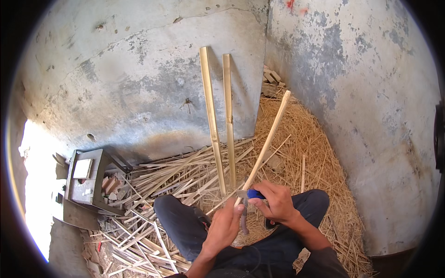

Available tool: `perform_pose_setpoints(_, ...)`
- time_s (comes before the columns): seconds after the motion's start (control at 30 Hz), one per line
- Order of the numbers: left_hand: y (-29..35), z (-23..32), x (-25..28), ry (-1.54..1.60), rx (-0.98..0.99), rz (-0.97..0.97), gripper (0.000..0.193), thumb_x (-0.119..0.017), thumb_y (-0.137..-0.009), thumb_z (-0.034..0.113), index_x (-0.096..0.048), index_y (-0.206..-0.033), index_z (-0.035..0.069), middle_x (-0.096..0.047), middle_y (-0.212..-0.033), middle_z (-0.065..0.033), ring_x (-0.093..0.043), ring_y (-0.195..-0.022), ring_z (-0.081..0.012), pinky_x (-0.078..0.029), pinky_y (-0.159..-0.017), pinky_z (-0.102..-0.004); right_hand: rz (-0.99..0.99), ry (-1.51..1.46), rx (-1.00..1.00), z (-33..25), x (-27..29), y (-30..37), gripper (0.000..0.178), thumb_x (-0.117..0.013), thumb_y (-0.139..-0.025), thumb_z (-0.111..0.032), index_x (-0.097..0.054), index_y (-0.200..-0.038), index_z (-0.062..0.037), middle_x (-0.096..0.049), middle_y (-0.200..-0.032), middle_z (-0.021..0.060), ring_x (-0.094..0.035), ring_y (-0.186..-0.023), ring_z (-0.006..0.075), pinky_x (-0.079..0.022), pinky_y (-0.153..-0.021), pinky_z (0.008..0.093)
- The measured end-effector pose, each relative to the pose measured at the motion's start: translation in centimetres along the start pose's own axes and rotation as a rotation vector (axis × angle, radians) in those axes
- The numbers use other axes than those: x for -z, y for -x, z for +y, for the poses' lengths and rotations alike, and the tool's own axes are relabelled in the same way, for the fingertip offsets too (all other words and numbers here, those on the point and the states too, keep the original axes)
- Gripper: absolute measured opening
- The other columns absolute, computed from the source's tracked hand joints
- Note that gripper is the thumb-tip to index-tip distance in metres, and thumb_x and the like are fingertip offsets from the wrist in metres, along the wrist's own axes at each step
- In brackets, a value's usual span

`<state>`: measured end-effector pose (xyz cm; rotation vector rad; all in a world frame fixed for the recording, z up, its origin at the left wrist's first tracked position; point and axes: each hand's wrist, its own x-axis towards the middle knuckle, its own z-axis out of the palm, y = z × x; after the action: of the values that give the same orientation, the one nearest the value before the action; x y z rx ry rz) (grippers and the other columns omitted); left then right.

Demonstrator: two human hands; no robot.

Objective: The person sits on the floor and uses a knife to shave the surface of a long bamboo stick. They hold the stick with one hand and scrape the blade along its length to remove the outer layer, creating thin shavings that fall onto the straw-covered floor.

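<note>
The person is sitting low with knees bent, dark trousers filling the bottom of the view. The left hand (pixel 225 225) is closing its fingers around the lower end of a pale bamboo strip (pixel 268 140), thumb lying up along it. The right hand (pixel 277 202) is gripping a blue-handled knife (pixel 249 193), its fingers wrapped tight on the handle, and the short blade is lying across the strip just above the left hand. The strip is being held over the lap, between the knees; its long axis is running from the hands up and away to the right, the free tip pointing toward the wall corner.

Just past the knees, a loose heap of split bamboo slats (pixel 162 180) is lying on the floor, spreading to the left. To the right, straw (pixel 315 153) is covering the ground. Further left, a small wooden stool (pixel 85 178) is standing beside the heap. At the back, two long bamboo slats (pixel 218 116) are leaning nearly upright, side by side, against the stained concrete wall (pixel 130 78).
</note>
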<state>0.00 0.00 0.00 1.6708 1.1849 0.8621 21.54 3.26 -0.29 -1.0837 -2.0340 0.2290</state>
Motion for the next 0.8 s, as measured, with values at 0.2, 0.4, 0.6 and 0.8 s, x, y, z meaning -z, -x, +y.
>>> perform_pose_setpoints(0.2,0.0,1.2,-0.7,-0.075,-0.025,0.030,0.032,-0.048,-0.119,0.029,-0.049,-0.107,0.000,-0.064,-0.074,-0.0257,-0.063,-0.073,-0.0538,-0.046,-0.065,-0.0574,0.100,0.071,-0.010,-0.3,1.1,-0.2,0.042,-0.078,-0.100,-0.042,-0.077,-0.110,-0.0009,-0.067,-0.078,0.0106,-0.067,-0.061,0.0288,-0.052,-0.056,0.0390)
perform_pose_setpoints(0.4,0.0,1.3,-0.7,-0.124,-0.051,0.055,0.032,-0.048,-0.119,0.030,-0.048,-0.106,0.001,-0.064,-0.073,-0.0253,-0.064,-0.073,-0.0539,-0.046,-0.064,-0.0581,0.131,0.095,0.004,-0.4,1.4,-0.7,0.041,-0.078,-0.100,-0.040,-0.079,-0.111,-0.0015,-0.068,-0.078,0.0101,-0.065,-0.058,0.0271,-0.051,-0.054,0.0387)
perform_pose_setpoints(0.6,0.1,1.0,-0.8,-0.132,-0.015,0.061,0.029,-0.049,-0.118,0.026,-0.050,-0.108,0.000,-0.062,-0.074,-0.0270,-0.063,-0.074,-0.0542,-0.045,-0.065,-0.0587,0.187,0.141,-0.041,0.5,1.9,-1.3,0.032,-0.083,-0.096,-0.036,-0.080,-0.110,-0.0072,-0.075,-0.085,0.0072,-0.071,-0.062,0.0249,-0.054,-0.055,0.0361)
perform_pose_setpoints(0.8,0.5,0.3,-0.8,-0.165,-0.023,0.093,0.029,-0.049,-0.118,0.025,-0.053,-0.110,-0.002,-0.058,-0.075,-0.0286,-0.059,-0.073,-0.0544,-0.042,-0.065,-0.0578,0.136,0.141,0.011,0.9,2.0,-1.3,0.031,-0.083,-0.095,-0.035,-0.080,-0.111,-0.0079,-0.073,-0.084,0.0055,-0.070,-0.061,0.0246,-0.054,-0.054,0.0364)
